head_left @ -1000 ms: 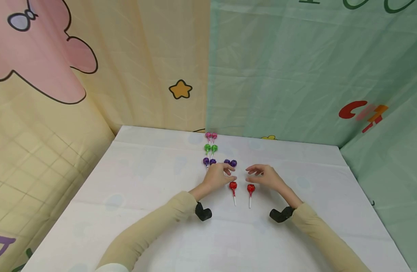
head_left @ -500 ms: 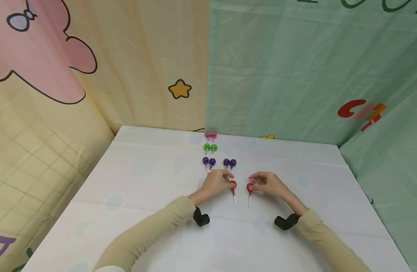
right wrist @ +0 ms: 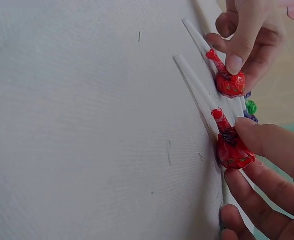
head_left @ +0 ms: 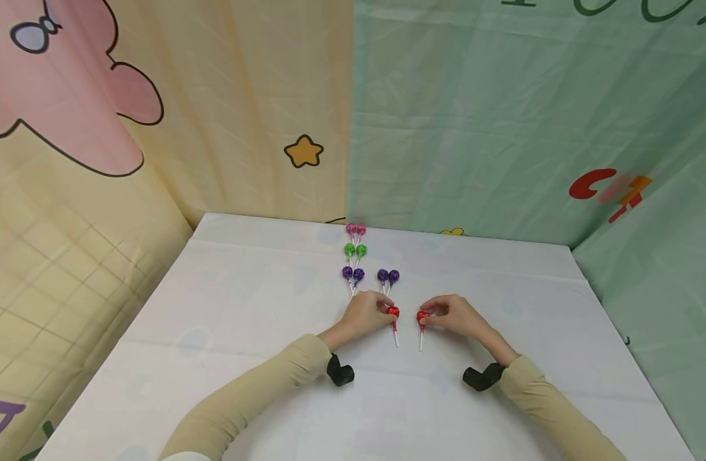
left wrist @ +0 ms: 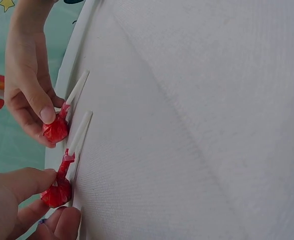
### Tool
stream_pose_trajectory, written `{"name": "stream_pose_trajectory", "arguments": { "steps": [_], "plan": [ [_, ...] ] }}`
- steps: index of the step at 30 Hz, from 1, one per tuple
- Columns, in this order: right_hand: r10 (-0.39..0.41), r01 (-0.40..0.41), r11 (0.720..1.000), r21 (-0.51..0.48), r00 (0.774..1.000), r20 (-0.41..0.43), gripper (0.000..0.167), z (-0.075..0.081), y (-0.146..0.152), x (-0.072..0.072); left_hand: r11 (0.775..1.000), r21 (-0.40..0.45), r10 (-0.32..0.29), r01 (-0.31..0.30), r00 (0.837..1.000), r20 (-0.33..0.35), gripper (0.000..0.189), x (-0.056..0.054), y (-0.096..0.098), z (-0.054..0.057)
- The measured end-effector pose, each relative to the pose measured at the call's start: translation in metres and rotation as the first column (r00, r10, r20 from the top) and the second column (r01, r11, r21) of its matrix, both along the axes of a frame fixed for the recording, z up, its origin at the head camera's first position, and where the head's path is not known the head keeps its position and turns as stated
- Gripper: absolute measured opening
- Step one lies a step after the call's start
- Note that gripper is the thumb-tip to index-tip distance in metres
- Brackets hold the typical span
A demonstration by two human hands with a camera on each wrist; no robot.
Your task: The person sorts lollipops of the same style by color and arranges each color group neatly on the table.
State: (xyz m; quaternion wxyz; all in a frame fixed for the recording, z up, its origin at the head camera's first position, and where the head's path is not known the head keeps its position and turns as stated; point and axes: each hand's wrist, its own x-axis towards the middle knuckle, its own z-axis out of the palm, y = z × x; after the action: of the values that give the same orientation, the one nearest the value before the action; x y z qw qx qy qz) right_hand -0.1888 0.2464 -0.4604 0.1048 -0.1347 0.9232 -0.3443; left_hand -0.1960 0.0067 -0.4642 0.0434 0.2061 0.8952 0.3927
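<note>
Two red lollipops lie side by side on the white table, sticks toward the person. My left hand [head_left: 365, 314] pinches the head of the left red lollipop [head_left: 393, 312] between thumb and fingers. On the other side, my right hand [head_left: 457, 316] holds the right red lollipop [head_left: 422, 315] the same way. The left wrist view shows the thumb against the wrapper of the left lollipop [left wrist: 58, 193]. In the right wrist view, thumb and fingers are around the head of the right lollipop [right wrist: 234, 151]. A small gap separates the two lollipops.
Beyond the left hand, pairs of pink lollipops [head_left: 351, 228], green lollipops [head_left: 349, 250] and purple lollipops [head_left: 347, 272] form a column. Another purple pair [head_left: 393, 276] lies to its right. Patterned curtains [head_left: 445, 115] hang behind the white table [head_left: 243, 288].
Both hands have come down and toward the person from above the red lollipops, and their thumbs and fingers have closed on the heads. The red lollipops have hardly moved.
</note>
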Motion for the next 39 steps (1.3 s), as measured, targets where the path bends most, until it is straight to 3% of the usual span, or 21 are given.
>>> {"name": "stream_pose_trajectory", "arguments": {
  "steps": [16, 29, 39],
  "plan": [
    [0.029, -0.029, 0.999, 0.027, 0.999, 0.014, 0.031, 0.001, 0.0, -0.002, 0.999, 0.031, -0.011, 0.011, 1.0, 0.019, 0.022, -0.003, -0.003, -0.003],
    [0.04, -0.04, 0.999, 0.03, 0.999, -0.009, 0.03, 0.007, -0.01, -0.012, 0.998, 0.056, -0.013, 0.008, 0.996, 0.088, 0.024, -0.007, -0.013, 0.013],
    [0.044, -0.044, 0.999, 0.011, 0.999, -0.015, 0.03, 0.014, -0.032, -0.021, 0.999, 0.036, 0.019, -0.022, 0.996, 0.088, 0.024, -0.012, -0.032, 0.023]
  ]
}}
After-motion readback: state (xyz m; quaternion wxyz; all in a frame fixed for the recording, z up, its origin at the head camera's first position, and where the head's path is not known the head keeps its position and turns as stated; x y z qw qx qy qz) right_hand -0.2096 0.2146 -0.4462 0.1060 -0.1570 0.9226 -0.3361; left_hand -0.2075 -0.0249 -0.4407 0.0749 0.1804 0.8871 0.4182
